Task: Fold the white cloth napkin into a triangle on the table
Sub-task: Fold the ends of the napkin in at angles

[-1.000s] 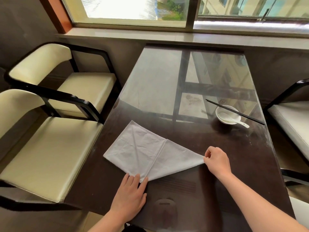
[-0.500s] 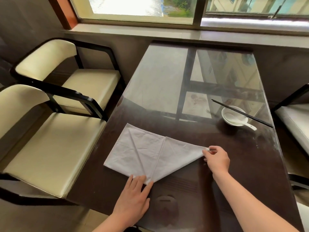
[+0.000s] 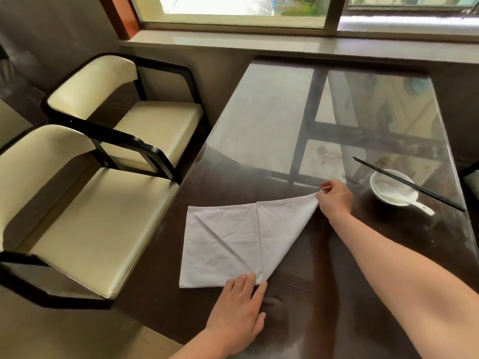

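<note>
Left hand (image 3: pixel 237 304) flat and spread, fingertips pressing the near corner of the white cloth napkin (image 3: pixel 233 239); right hand (image 3: pixel 335 196) pinched shut on the napkin's far right corner, lifting it just off the table (image 3: pixel 363 268); napkin creased, a straight fold line down its middle and diagonal wrinkles left of it, right edge slanting from pinned corner to raised one; right of the napkin, a white bowl (image 3: pixel 392 187) holding a white spoon (image 3: pixel 409 200), black chopsticks (image 3: pixel 408 183) across the bowl's rim; left of the napkin, two cream chairs (image 3: pixel 85 221).
</note>
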